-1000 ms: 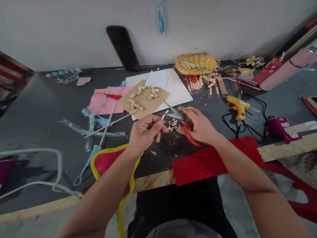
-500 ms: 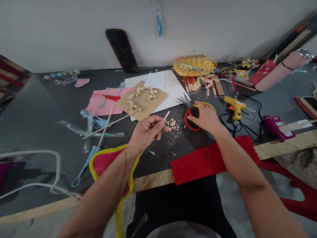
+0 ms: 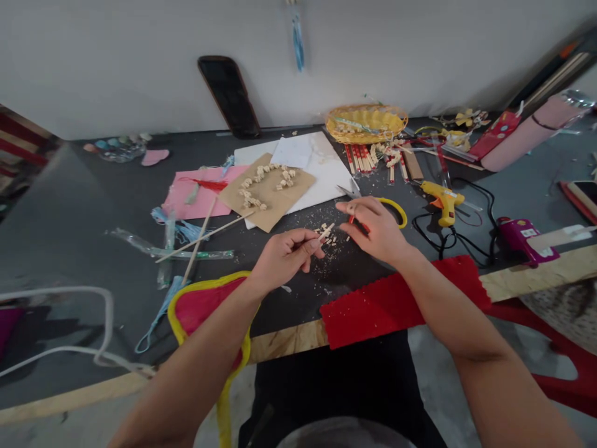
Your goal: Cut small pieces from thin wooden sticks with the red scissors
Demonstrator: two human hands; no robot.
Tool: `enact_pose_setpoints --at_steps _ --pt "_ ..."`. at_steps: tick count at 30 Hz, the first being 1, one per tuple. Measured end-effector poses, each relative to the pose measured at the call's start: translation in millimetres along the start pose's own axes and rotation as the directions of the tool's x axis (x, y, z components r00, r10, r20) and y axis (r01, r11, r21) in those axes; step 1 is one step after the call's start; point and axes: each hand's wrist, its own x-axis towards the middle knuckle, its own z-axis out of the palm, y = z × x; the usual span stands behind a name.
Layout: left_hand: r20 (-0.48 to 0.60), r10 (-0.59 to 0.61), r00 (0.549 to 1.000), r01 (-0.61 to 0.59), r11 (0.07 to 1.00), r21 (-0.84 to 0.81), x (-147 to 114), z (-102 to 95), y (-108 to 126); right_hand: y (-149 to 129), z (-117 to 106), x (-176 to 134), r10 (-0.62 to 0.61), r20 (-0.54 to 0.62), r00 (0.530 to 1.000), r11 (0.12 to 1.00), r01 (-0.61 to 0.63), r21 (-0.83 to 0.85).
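Dark table (image 3: 125, 193) bears scissors (image 3: 398, 206) and a basket (image 3: 357, 137) holding plastic (image 3: 358, 121).

The pale stick (image 3: 328, 231) looks like bare, matt wood. The scissor blades (image 3: 349, 191) are greyish metal, the yellow scissor handle (image 3: 402, 213) smooth plastic. The red cloth (image 3: 396, 306) appears soft and matt, the brown sheet (image 3: 270, 194) papery, the glue gun (image 3: 443, 199) smooth plastic, the basket (image 3: 354, 137) rough and woven, the table (image 3: 116, 193) dull.
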Motion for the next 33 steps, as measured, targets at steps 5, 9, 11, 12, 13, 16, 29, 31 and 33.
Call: enact_pose_setpoints --at_steps 5,9,11,12,13,16,29,31,33 --pt "0.019 0.03 0.999 -0.031 0.998 0.058 -0.8 2.0 1.8 -10.5 10.2 0.2 -0.109 -0.047 0.993 0.99 0.112 0.082" --pt "0.004 0.046 0.999 -0.046 0.997 0.065 -1.0 3.2 1.0 -13.0 11.1 0.0 -0.061 -0.076 0.995 0.985 0.073 0.157" --pt "-0.002 0.046 0.999 -0.046 0.997 0.064 -1.2 3.7 0.6 -14.1 12.3 -0.9 -0.032 -0.08 0.996 0.979 0.048 0.196" --pt "-0.004 0.049 0.999 -0.048 0.997 0.061 -1.4 3.9 0.4 -14.8 13.4 -1.5 -0.021 -0.068 0.997 0.977 0.034 0.21" --pt "-0.007 0.051 0.999 -0.051 0.997 0.055 -1.5 4.0 0.2 -15.9 14.8 -2.1 -0.015 -0.047 0.999 0.975 0.025 0.221" --pt "-0.023 0.059 0.998 -0.059 0.998 0.013 -1.9 3.2 -0.3 -19.9 19.3 -3.7 -0.01 0.016 1.0 0.959 0.005 0.282" --pt "-0.091 0.051 0.995 -0.059 0.995 -0.083 -1.3 -0.8 2.2 -18.9 20.0 -5.0 0.101 0.004 0.995 0.939 -0.096 0.329" --pt "-0.115 0.08 0.99 -0.087 0.994 -0.058 -3.4 -1.4 3.0 -16.2 21.0 -4.9 0.113 0.018 0.993 0.961 -0.114 0.254" --pt "-0.156 0.128 0.979 -0.133 0.991 -0.022 -5.9 -2.2 4.0 -12.4 23.0 -5.1 0.106 0.058 0.993 0.981 -0.114 0.16"
